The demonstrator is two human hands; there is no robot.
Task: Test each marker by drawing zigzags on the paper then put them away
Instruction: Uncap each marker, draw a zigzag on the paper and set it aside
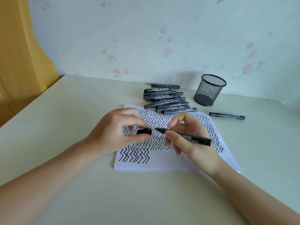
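Marker (186, 136) uncapped in my right hand (191, 140), tip over the paper (162, 161) mid-tabletop. Left hand (116, 132) pinches the cap (144, 131) just off the tip. Either capping or uncapping, can't tell which. Pile (168, 99) and mesh cup (209, 90) sit near the far edge.

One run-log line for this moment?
left hand: holds cap | right hand: holds uncapped marker over paper | mesh cup: upright
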